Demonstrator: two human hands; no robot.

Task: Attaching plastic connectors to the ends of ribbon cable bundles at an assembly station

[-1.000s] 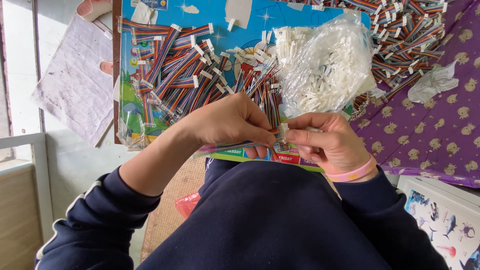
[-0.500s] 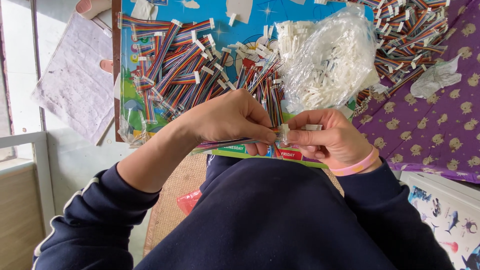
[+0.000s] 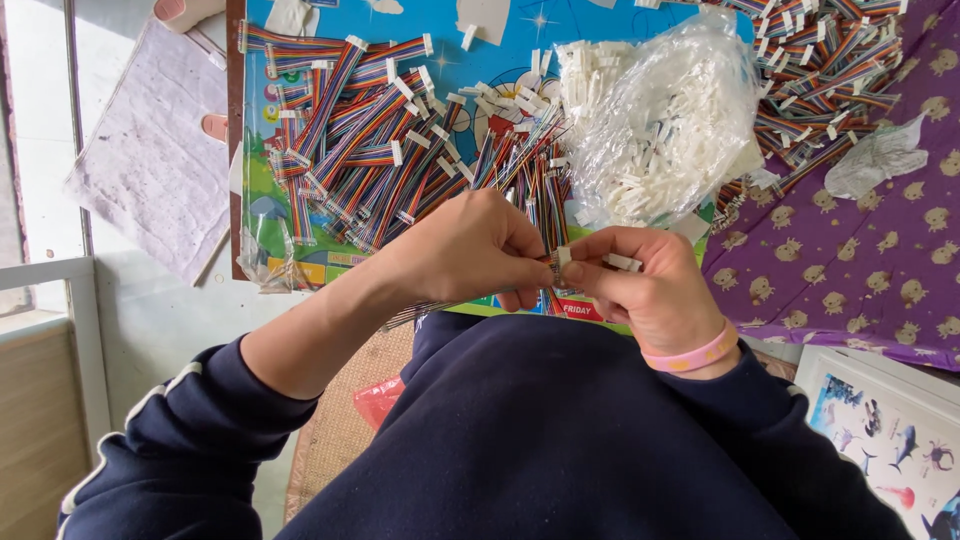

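My left hand [image 3: 470, 252] pinches the end of a rainbow ribbon cable [image 3: 440, 305] that trails back under my wrist. My right hand [image 3: 645, 285], with a pink wristband, holds a small white plastic connector [image 3: 564, 257] against the cable's end. Both hands meet at the near edge of a blue cartoon-printed board [image 3: 330, 22]. Several finished ribbon cables with white connectors [image 3: 370, 140] lie heaped on the board just beyond my left hand. A clear plastic bag of white connectors [image 3: 660, 120] sits beyond my right hand.
A second heap of ribbon cables [image 3: 830, 70] lies at the far right on a purple patterned cloth [image 3: 850, 270], beside a crumpled clear bag [image 3: 880, 160]. A grey mat [image 3: 150, 160] lies on the floor at left. A picture with sea animals [image 3: 890, 440] is at lower right.
The hands stay together at the board's near edge; the fingers shift slightly on the cable end and connector. The view has tilted a little.
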